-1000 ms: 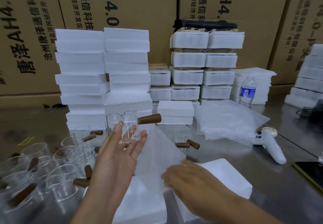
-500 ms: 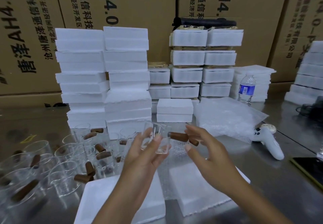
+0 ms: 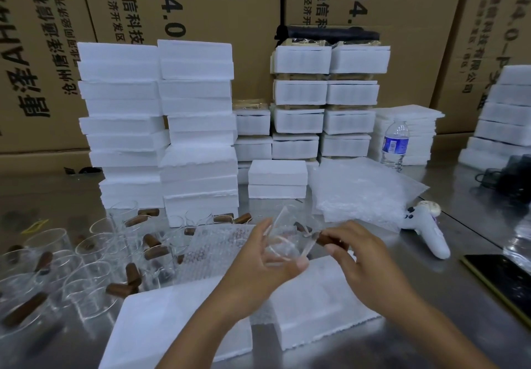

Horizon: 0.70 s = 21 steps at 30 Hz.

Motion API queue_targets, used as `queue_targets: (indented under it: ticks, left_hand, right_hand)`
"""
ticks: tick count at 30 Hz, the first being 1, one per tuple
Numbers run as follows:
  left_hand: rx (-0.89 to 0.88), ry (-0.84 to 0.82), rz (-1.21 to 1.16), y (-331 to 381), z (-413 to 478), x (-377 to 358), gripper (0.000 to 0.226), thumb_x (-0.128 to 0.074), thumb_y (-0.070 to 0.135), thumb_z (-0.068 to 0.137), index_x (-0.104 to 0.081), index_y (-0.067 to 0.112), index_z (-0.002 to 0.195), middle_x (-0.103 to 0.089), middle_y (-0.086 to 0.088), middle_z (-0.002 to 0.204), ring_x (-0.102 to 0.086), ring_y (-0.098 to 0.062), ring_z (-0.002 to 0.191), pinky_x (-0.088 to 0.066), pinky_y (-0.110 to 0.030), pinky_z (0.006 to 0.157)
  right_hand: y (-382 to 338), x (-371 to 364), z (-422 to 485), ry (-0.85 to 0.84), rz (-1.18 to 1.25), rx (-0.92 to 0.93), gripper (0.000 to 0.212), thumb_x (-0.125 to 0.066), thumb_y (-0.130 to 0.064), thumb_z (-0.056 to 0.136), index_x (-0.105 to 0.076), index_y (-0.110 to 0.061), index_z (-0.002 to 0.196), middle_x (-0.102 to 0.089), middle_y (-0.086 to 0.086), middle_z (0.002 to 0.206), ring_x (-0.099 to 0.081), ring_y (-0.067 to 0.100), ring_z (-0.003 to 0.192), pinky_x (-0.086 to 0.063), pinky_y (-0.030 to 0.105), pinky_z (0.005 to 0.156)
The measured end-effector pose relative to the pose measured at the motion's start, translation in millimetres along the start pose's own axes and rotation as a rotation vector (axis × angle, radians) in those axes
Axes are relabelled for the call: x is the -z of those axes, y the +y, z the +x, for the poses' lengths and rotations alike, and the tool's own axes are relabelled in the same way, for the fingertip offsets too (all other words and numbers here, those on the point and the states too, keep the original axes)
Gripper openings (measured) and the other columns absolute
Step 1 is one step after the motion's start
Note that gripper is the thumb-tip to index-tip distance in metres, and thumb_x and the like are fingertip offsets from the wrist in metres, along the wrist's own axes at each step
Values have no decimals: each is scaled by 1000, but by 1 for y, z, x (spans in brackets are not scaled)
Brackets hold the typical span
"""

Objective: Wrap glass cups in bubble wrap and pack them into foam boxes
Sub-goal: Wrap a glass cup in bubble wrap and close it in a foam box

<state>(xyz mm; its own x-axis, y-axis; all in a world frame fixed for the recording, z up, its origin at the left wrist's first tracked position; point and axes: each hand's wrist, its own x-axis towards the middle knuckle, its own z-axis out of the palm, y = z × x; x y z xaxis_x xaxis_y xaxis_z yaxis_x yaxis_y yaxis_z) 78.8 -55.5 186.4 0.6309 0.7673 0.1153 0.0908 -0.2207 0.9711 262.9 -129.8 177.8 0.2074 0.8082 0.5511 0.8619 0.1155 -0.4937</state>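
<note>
Both hands are on one cup here. The left hand (image 3: 258,256) cradles the clear body of the glass cup (image 3: 287,240), fingers curled round it, while the right hand (image 3: 353,253) pinches its brown wooden handle (image 3: 330,242). The cup hangs tilted in the air, above the two foam box halves (image 3: 316,305) at the near edge and just right of the bubble wrap sheet (image 3: 218,242) spread flat on the steel table (image 3: 474,225). My read is that it's light, rigid, thin-walled, so fragile and slick. The handle looks like the surest hold, with the other palm supporting the body rather than squeezing the rim. Unwrapped cups (image 3: 86,268) crowd the near left, so a careless swing could clink glass on glass.
</note>
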Motion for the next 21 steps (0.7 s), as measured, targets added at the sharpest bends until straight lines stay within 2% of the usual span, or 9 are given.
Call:
queue_targets:
  ticks: [2, 5, 7, 10, 14, 17, 19, 21]
  left_hand:
    - [12, 87, 226, -5, 2, 0, 83, -74, 54, 64, -30, 42, 134, -50, 19, 113, -57, 1, 94, -43, -8, 69]
    - [-12, 220, 647, -17, 3, -3, 52, -58, 51, 87, -41, 33, 133, -47, 13, 113, -50, -3, 100, -40, -15, 79]
    - [-2, 220, 794, -25, 6, -7, 48, -50, 52, 91, -44, 30, 133, -46, 7, 126, -47, -9, 114, -40, -21, 91]
    - [17, 234, 909, -31, 11, -13, 42, -48, 49, 94, -52, 28, 130, -49, 5, 129, -47, -12, 118, -37, -21, 92]
    - [-23, 273, 975, -30, 15, -15, 25, -52, 40, 95, -63, 29, 115, -59, 7, 115, -52, -7, 97, -35, -14, 77]
    - [-44, 306, 897, -23, 12, -12, 10, -56, 32, 94, -65, 31, 96, -63, 10, 87, -50, -5, 72, -30, -10, 56]
    - [-40, 326, 764, -20, 10, -8, 8, -58, 29, 92, -63, 32, 87, -57, 13, 72, -53, -5, 66, -35, -14, 53]
    - [-42, 366, 601, -16, 7, -3, 12, -61, 26, 91, -61, 33, 81, -59, 11, 70, -55, -4, 66, -40, -14, 56]
  right_hand:
    - [7, 3, -2, 57, -11, -46, 17, -58, -15, 91, -68, -21, 103, -59, -9, 91, -55, 8, 82, -47, 30, 73]
    - [14, 4, -4, 105, -7, -120, 12, -59, -14, 90, -68, -18, 96, -60, -2, 90, -55, 9, 78, -46, 29, 70]
    - [16, 3, -6, 119, 23, -195, 10, -61, -14, 89, -67, -21, 88, -59, 1, 87, -54, 8, 75, -43, 22, 67]
    - [14, -1, -11, 127, 232, -353, 18, -61, -9, 89, -63, -27, 85, -60, 6, 87, -54, 9, 73, -38, 12, 65]
    - [8, 1, -16, 98, 454, -467, 23, -57, -8, 91, -62, -21, 72, -55, 1, 67, -52, 14, 68, -37, 7, 55]
    - [0, 6, -17, 83, 508, -452, 29, -56, -9, 91, -61, -20, 65, -52, -5, 60, -50, 12, 66, -35, 7, 53]
    - [-5, 10, -17, 68, 528, -439, 26, -55, -10, 92, -64, -16, 69, -53, -7, 61, -51, 12, 69, -36, 8, 56]
    - [-11, 14, -16, 64, 529, -407, 24, -55, -9, 92, -66, -21, 75, -56, -8, 64, -53, 11, 70, -38, 7, 59]
